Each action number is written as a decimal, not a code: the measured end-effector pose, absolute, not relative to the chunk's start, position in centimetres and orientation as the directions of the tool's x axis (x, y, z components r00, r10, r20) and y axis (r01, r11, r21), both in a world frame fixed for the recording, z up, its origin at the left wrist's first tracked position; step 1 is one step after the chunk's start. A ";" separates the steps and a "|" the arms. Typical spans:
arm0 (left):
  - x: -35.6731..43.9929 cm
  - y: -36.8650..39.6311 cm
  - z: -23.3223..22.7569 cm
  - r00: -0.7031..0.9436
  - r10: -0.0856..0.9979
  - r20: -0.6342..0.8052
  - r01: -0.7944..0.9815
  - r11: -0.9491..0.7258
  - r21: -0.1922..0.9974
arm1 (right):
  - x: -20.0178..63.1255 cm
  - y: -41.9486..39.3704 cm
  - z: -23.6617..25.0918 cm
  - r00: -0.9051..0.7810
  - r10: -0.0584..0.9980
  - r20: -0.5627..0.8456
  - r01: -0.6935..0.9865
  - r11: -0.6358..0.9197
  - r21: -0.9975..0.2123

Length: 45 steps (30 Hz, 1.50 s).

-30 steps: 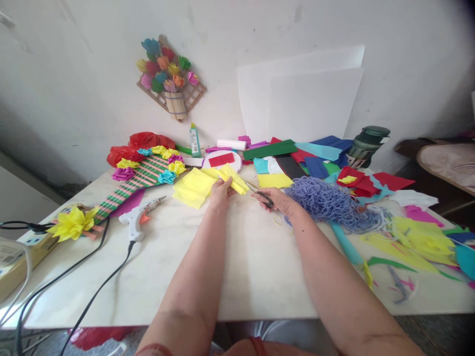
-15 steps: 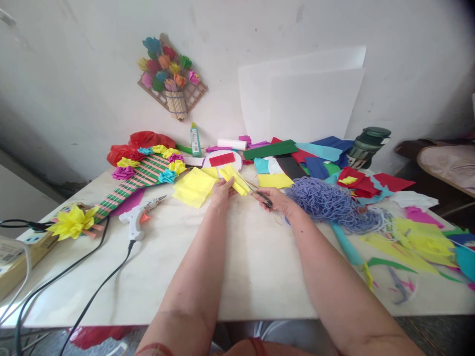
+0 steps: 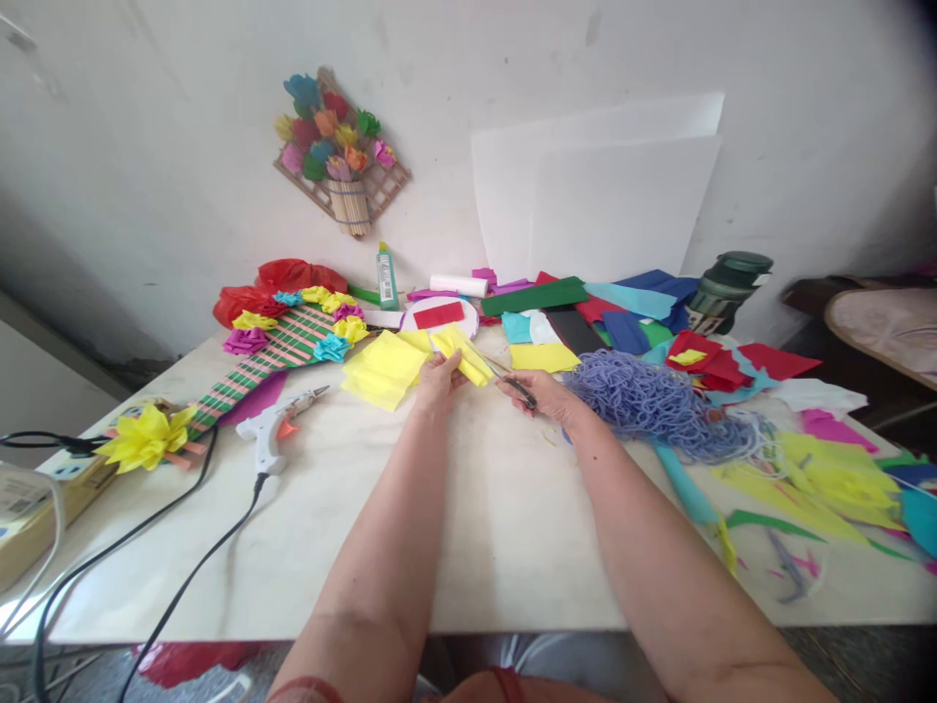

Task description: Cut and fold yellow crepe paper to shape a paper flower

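Near the middle of the table, my left hand (image 3: 441, 379) pinches a folded piece of yellow crepe paper (image 3: 467, 353). My right hand (image 3: 543, 391) grips a pair of scissors (image 3: 518, 389), whose blades meet the right end of that folded paper. Whether the blades are apart is too small to tell. A stack of yellow crepe sheets (image 3: 385, 369) lies just left of my left hand. Behind the folded paper is a white oval piece (image 3: 468, 317) with a purple edge, and a red strip (image 3: 438, 313) rests on it.
At left lie a white glue gun (image 3: 267, 430) with its cord and a flower-trimmed green striped piece (image 3: 245, 376). Purple yarn (image 3: 636, 400) is heaped right of my right hand. Coloured paper scraps (image 3: 835, 478) and a dark green bottle (image 3: 728, 291) stand farther right.
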<state>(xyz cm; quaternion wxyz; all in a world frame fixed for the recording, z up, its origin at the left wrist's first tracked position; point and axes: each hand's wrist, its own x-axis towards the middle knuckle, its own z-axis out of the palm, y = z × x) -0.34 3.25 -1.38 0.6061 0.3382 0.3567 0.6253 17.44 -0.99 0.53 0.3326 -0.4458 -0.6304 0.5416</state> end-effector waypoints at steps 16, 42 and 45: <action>-0.3 3.1 -1.1 -0.033 0.999 -0.032 -0.522 0.010 0.853 | 17.7 -0.8 0.2 -0.421 0.904 -0.070 0.116 -0.023 -0.993; 0.0 2.6 -1.0 0.032 0.999 -0.025 -0.545 0.039 0.837 | 17.1 -1.0 0.6 -0.361 0.931 -0.052 0.191 0.019 -0.981; 0.0 2.6 -0.9 0.030 0.999 -0.034 -0.546 0.045 0.836 | 17.0 -1.1 0.9 -0.348 0.936 -0.059 0.202 0.014 -0.979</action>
